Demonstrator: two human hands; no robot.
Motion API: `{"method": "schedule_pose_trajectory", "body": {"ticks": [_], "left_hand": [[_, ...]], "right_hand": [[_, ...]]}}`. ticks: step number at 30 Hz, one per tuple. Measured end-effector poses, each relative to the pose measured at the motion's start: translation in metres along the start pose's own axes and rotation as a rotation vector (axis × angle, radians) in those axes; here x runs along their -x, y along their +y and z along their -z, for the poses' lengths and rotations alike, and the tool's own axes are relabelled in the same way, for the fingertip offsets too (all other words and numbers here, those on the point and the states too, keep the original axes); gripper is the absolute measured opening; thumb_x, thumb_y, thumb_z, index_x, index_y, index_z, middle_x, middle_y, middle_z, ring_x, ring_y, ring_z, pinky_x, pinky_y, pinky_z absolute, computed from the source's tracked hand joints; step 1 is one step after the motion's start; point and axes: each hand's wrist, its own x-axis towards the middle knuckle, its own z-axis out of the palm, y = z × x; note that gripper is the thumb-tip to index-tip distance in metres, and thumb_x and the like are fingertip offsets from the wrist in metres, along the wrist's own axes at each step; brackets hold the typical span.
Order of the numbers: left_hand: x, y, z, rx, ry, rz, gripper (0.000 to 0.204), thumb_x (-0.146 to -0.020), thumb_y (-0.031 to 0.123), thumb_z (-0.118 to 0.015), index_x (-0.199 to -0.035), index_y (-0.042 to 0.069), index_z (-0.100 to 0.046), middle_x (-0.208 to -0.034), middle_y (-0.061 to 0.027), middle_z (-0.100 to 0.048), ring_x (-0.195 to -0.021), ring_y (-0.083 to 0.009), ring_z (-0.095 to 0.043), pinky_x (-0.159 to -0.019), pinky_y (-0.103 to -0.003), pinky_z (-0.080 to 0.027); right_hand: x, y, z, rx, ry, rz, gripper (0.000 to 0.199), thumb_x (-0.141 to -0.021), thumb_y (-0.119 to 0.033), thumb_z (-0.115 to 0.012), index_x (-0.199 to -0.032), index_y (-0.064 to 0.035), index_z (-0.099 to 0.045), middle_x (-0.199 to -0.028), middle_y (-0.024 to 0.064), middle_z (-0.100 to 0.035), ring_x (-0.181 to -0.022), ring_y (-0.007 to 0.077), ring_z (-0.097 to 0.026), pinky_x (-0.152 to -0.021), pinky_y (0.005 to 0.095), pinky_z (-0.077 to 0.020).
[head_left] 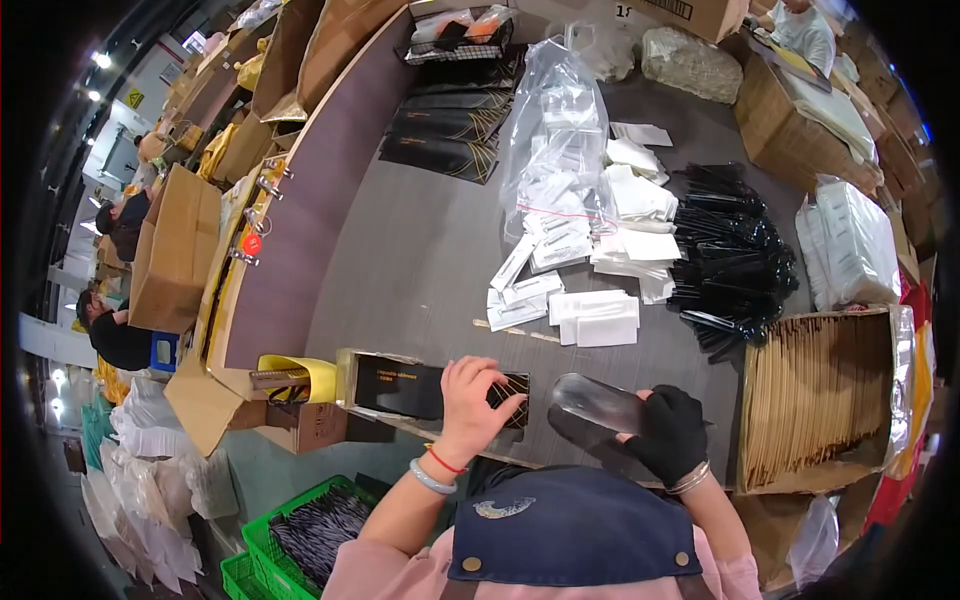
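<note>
Packet, black with gold lines [515,402], lies in the lower middle of the frame at the near edge of the surface [400,270], partly beneath the bare left hand [465,400]. That hand's thumb and forefinger stand apart in a loose arc, the pattern showing between them, so it seems laid over the packet to steady it rather than clamped on it. Just left, a long black piece [400,388] sits in a shallow cardboard tray [348,378], whose walls probably keep it straight; whether it joins the packet under the hand cannot be told. Right of the packet and apart from it, a glossy grey sleeve [585,405] is tilted toward the upper left, its right end held by the gloved right hand [672,432], fingers curled narrowly around it, perhaps leaving the rounded end free. White cards [600,318] and black wrappers [735,260] lie farther up, likely grouped by kind for easy reach.
</note>
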Motion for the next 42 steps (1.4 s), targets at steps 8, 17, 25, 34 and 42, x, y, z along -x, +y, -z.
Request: {"method": "schedule_pose_trajectory", "body": {"ticks": [8, 17, 25, 34, 42], "left_hand": [[0.015, -0.008, -0.027, 0.085, -0.049, 0.225, 0.047, -0.064, 0.03, -0.086, -0.095, 0.007, -0.058, -0.123, -0.0098, -0.056, -0.132, -0.0359, -0.038, -0.112, -0.058, -0.014], [0.001, 0.001, -0.018, 0.12, -0.13, 0.249, 0.062, -0.068, 0.029, -0.084, -0.117, 0.006, -0.056, -0.123, -0.0118, -0.058, -0.129, -0.0382, -0.043, -0.112, -0.059, -0.016], [-0.112, -0.059, -0.052, -0.022, 0.252, 0.072, 0.043, -0.08, 0.025, -0.071, -0.117, 0.006, -0.059, -0.111, -0.0139, -0.059, -0.103, -0.0345, -0.054, -0.093, -0.046, -0.042], [-0.116, -0.064, -0.041, -0.015, 0.072, 0.173, 0.016, -0.078, 0.02, -0.071, -0.085, 0.006, -0.074, -0.073, -0.0135, -0.068, -0.067, -0.028, -0.066, -0.066, -0.036, -0.052], [-0.102, -0.035, -0.004, 0.173, 0.025, 0.412, 0.015, -0.076, 0.016, -0.075, -0.082, 0.002, -0.073, -0.073, -0.0088, -0.068, -0.065, -0.0165, -0.064, -0.062, -0.03, -0.05]], "right_hand": [[-0.013, -0.012, 0.007, 0.069, -0.098, 0.062, 0.058, -0.062, -0.036, -0.08, -0.109, -0.0084, -0.061, -0.105, 0.01, -0.059, -0.097, 0.03, -0.057, -0.088, 0.0427, -0.0408], [-0.055, -0.043, -0.066, -0.116, -0.149, 0.294, 0.061, -0.07, -0.043, -0.075, -0.117, -0.0073, -0.058, -0.111, 0.0138, -0.059, -0.101, 0.0324, -0.055, -0.091, 0.045, -0.0396], [-0.015, 0.052, -0.017, 0.03, 0.371, 0.0, 0.047, -0.073, -0.021, -0.078, -0.114, -0.0077, -0.059, -0.113, 0.0109, -0.059, -0.107, 0.0302, -0.055, -0.094, 0.0414, -0.0433], [0.186, 0.262, 0.049, 0.214, 0.471, -0.959, 0.039, -0.086, -0.018, -0.066, -0.118, 0.0026, -0.058, -0.118, 0.0179, -0.061, -0.111, 0.0305, -0.058, -0.095, 0.037, -0.0453], [0.165, 0.265, 0.042, 0.338, 0.396, -0.981, 0.036, -0.089, -0.017, -0.059, -0.118, 0.0036, -0.059, -0.118, 0.0201, -0.062, -0.111, 0.0338, -0.058, -0.097, 0.0404, -0.0453]]}}
